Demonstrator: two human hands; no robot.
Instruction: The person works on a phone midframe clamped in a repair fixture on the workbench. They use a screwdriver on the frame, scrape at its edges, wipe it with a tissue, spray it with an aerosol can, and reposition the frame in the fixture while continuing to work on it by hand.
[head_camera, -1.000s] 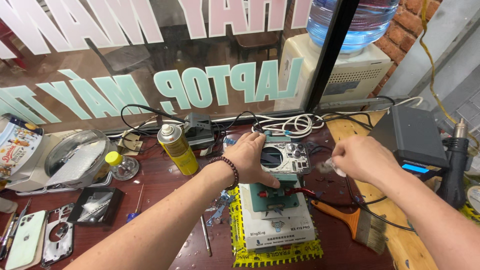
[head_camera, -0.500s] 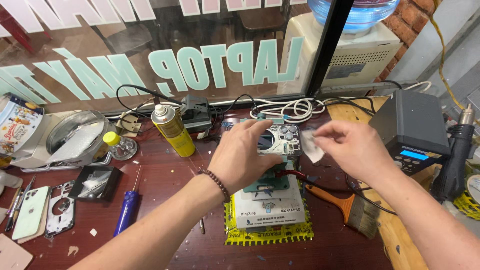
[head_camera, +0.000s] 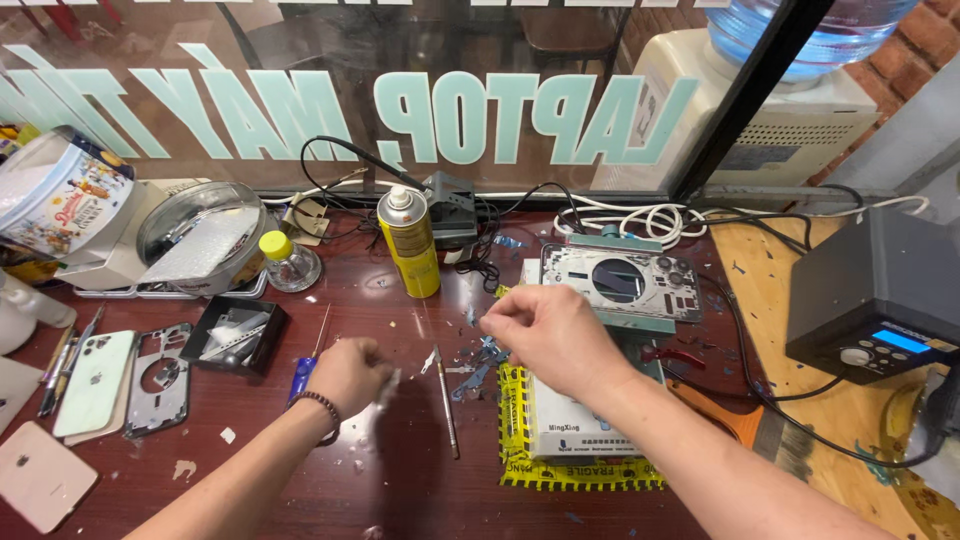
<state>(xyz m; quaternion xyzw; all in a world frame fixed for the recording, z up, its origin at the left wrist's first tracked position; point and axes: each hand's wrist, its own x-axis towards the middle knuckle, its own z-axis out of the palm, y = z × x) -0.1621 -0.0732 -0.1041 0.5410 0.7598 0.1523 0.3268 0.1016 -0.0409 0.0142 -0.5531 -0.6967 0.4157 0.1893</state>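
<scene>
The phone frame (head_camera: 622, 282) lay clamped at the desk's (head_camera: 400, 480) rear beyond both hands, the left (head_camera: 350, 372) pinched on a pale scrap, the right (head_camera: 548, 335) closed on something too small to tell, and scattered glass shards (head_camera: 470, 360) could have cut either.

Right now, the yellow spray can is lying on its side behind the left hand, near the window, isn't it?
Not quite: the head view shows the yellow spray can standing upright, not lying on its side. The rest holds: it stands behind the left hand, near the window.
</scene>
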